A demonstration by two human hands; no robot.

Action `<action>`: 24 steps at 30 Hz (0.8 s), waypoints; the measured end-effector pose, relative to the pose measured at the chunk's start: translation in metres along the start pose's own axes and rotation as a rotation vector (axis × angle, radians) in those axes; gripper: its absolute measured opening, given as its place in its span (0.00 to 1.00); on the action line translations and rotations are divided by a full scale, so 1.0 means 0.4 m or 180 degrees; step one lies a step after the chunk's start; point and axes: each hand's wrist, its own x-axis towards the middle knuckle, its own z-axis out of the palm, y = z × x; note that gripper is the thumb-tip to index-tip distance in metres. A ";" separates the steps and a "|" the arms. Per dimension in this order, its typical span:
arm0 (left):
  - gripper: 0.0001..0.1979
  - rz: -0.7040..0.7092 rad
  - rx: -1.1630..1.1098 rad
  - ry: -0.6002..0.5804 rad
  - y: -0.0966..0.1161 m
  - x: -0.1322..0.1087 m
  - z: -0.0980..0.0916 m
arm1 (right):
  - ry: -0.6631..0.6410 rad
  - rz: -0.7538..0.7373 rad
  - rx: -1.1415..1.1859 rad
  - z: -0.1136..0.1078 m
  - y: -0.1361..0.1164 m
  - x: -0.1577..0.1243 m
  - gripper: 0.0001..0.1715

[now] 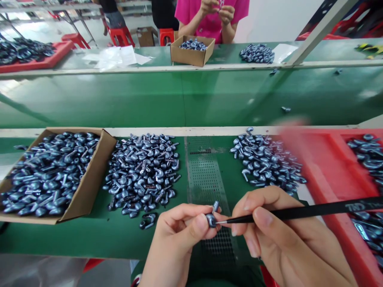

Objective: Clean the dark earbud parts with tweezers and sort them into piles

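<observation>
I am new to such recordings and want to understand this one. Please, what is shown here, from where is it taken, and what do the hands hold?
There is one picture, from a camera worn on the person's head, looking down at two bare hands. The left hand pinches a small blue-grey part. The right hand holds a thin black tool, its tip at that part. On the green bench lie a cardboard box full of the same parts, two loose piles and a red tray. Opposite, another person in pink handles something small.
</observation>
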 end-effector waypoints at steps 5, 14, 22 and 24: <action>0.05 -0.0032 0.0007 -0.0013 0.003 0.000 0.002 | -0.0025 0.0024 -0.0091 -0.002 0.001 0.007 0.07; 0.04 -0.0010 -0.0054 -0.0080 0.005 0.001 0.004 | -0.0079 0.0056 -0.0203 -0.009 0.000 0.006 0.06; 0.05 -0.0028 -0.0005 -0.0085 0.004 0.001 0.001 | 0.0006 0.0007 -0.0384 -0.003 0.000 0.005 0.07; 0.05 -0.0017 0.0017 -0.0074 0.003 0.001 0.000 | 0.0063 0.0012 -0.0504 -0.002 -0.002 0.006 0.07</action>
